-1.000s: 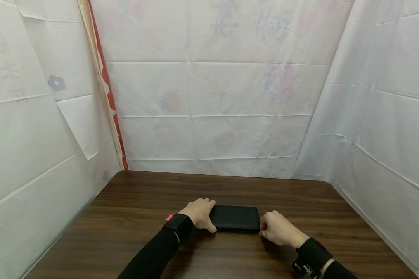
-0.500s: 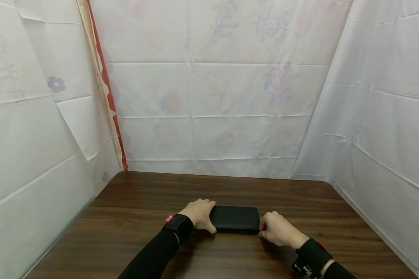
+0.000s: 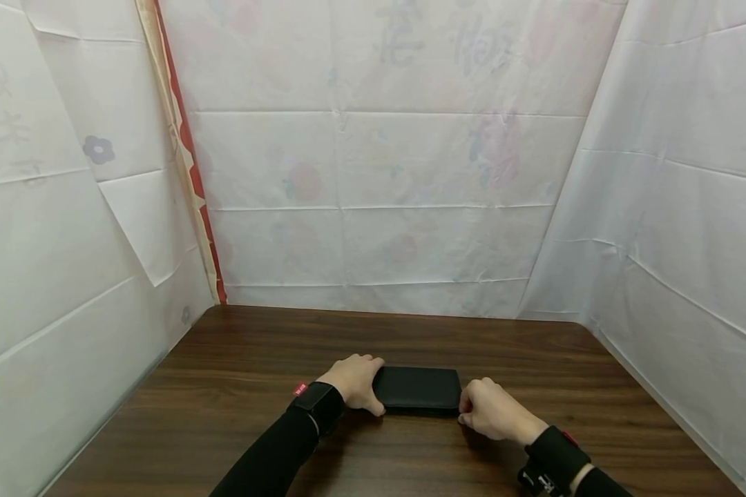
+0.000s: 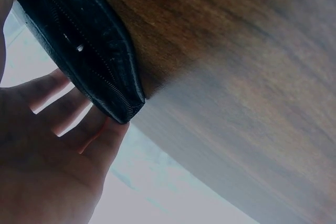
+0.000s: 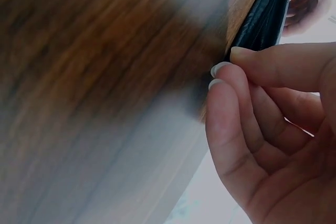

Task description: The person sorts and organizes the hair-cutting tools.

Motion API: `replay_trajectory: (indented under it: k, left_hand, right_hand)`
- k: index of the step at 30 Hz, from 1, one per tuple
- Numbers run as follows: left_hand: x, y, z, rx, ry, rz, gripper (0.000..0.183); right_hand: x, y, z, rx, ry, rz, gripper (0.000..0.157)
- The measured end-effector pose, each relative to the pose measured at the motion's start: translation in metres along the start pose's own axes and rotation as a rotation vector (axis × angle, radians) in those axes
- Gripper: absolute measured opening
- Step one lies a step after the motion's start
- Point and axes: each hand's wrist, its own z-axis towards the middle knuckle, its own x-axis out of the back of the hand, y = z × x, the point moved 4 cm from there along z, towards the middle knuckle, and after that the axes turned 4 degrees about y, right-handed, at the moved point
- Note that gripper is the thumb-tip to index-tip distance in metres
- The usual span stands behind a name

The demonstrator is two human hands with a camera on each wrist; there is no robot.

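A black zip wallet point(image 3: 417, 388) lies flat on the table between both hands. My left hand point(image 3: 356, 381) grips its left end, thumb on the near edge and fingers along the far edge. In the left wrist view, the wallet's zip point(image 4: 107, 85) is parted at this end, and a small shiny metal piece point(image 4: 80, 48) shows in the gap. At the right end, my right hand point(image 3: 494, 408) has curled fingers, with thumb and forefinger pinched together at the wallet's corner. The zip pull is not visible; those fingertips point(image 5: 241, 55) cover that spot.
The dark wood-grain table point(image 3: 255, 345) reaches back to a white sheet wall point(image 3: 373, 248). White sheets also hang at the left and right, with a red-and-cream strip point(image 3: 193, 166) in the back left corner. Black bands point(image 3: 323, 404) circle both wrists.
My right hand has shifted very slightly left against the wallet's right end. The left hand and the wallet stay almost still.
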Motion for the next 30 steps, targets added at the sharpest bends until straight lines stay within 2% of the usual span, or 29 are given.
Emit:
replay_trajectory:
  k: [18, 30]
  left_hand:
    - [0.001, 0.002, -0.002, 0.007, -0.002, 0.001, 0.084]
    - [-0.001, -0.002, 0.001, 0.005, -0.005, -0.007, 0.084]
  right_hand:
    - [-0.009, -0.016, 0.004, 0.018, -0.026, 0.017, 0.008]
    - [-0.010, -0.020, 0.005, 0.016, -0.002, 0.015, 0.006]
